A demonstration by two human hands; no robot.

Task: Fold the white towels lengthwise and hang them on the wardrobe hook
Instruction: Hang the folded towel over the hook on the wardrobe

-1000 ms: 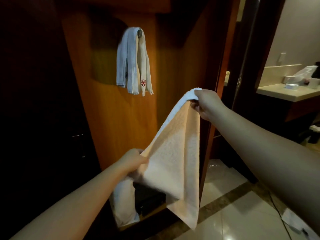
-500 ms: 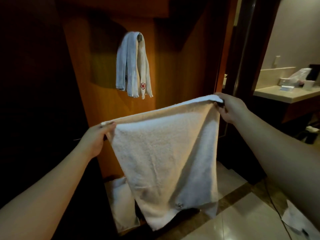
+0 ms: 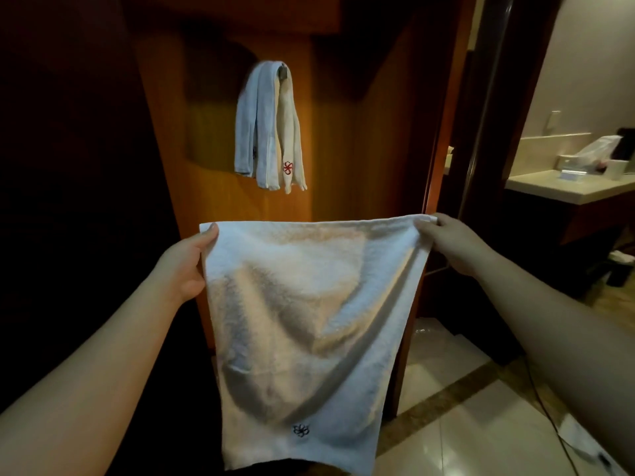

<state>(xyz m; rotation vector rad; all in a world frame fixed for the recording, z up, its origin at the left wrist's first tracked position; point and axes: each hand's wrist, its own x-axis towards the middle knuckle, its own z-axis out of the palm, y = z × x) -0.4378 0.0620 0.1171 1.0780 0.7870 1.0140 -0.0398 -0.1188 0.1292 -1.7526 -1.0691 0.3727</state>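
Note:
I hold a white towel spread flat in front of me, hanging from its top edge, a small dark flower emblem near its bottom. My left hand pinches the top left corner. My right hand pinches the top right corner. Above and behind the towel, folded white towels hang on the wardrobe hook; one of them shows a red flower emblem.
The wooden wardrobe panel stands straight ahead, with dark space to its left. A door frame at the right opens onto a bathroom counter with small items. Glossy floor tiles lie at lower right.
The towel hung bunched from my raised right hand; my left hand rose and moved left along the edge, and the towel now hangs spread level between both hands.

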